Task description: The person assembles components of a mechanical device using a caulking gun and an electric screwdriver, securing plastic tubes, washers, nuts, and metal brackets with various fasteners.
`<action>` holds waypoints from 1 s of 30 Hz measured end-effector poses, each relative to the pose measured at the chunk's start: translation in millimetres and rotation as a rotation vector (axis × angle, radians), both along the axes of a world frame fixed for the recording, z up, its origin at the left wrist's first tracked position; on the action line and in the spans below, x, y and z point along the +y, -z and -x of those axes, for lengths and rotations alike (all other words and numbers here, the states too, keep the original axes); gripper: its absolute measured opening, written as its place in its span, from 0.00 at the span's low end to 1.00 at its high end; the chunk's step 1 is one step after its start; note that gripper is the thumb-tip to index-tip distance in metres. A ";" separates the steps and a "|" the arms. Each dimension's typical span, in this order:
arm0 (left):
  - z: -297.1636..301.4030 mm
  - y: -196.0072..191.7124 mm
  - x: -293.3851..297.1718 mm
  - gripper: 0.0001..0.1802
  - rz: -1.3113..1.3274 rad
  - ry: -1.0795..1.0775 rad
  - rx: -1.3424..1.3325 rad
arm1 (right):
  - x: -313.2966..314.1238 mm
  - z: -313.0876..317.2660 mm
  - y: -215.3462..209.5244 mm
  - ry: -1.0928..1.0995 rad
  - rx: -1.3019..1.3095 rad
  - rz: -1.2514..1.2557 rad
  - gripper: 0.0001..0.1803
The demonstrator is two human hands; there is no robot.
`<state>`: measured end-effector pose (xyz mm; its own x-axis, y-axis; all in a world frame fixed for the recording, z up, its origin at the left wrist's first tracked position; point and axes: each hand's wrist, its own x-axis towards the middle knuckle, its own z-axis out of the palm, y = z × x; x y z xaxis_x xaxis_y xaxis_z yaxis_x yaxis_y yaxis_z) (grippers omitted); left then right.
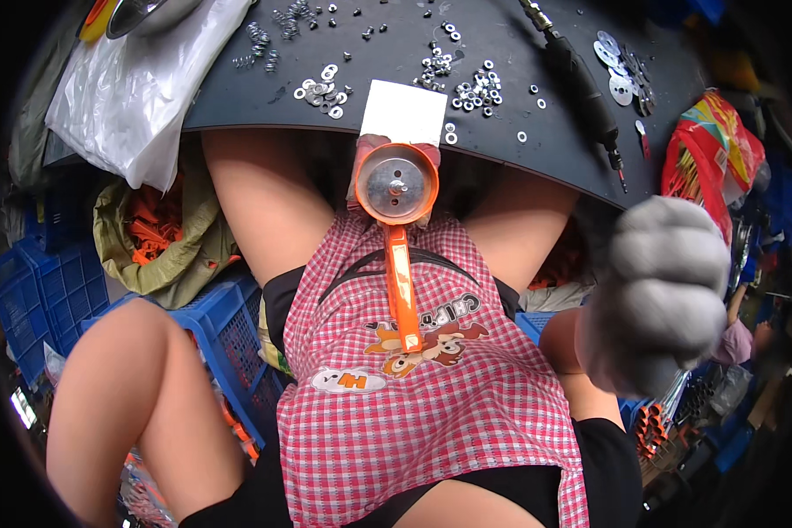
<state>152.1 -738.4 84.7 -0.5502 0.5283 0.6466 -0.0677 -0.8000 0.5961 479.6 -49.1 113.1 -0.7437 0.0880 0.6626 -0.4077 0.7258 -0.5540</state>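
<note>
My right hand (660,290), in a grey glove, is raised close at the right, its fingers curled in a fist. Motion blurs it, and whatever it may hold is hidden. My left arm (141,378) bends at the lower left; its hand is out of view. In the middle, at the table's front edge, sits a round orange cup (434,182) with a long orange handle (401,290) pointing toward me. A metal disc (385,195) with holes and a central stud lies inside the cup. Behind it is a white square piece (404,110). Neither hand touches them.
The dark table (264,97) bears springs (257,40), washers (326,94), nuts (480,92), a black power screwdriver (581,84) and perforated metal discs (620,88). Left are a white plastic bag (141,97), a sack (114,224) of orange parts and blue crates (238,334); right, a red bag (713,150).
</note>
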 end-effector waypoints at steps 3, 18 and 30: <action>-53.1 15.2 88.9 0.37 -0.035 0.022 -0.030 | 6.2 -0.8 0.0 0.089 -0.051 -0.028 0.19; -91.4 -37.4 75.8 0.32 -0.070 0.025 0.105 | 20.6 2.6 -14.3 0.602 -0.118 0.037 0.24; -79.5 70.0 -24.8 0.27 -0.412 -0.086 0.311 | 108.9 30.5 90.6 0.908 -0.930 -0.533 0.43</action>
<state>231.6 -763.2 14.7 -0.3293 0.1565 0.9312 0.1389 -0.9674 0.2117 449.1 59.8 22.4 -0.7430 0.6654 0.0720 0.6692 0.7404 0.0632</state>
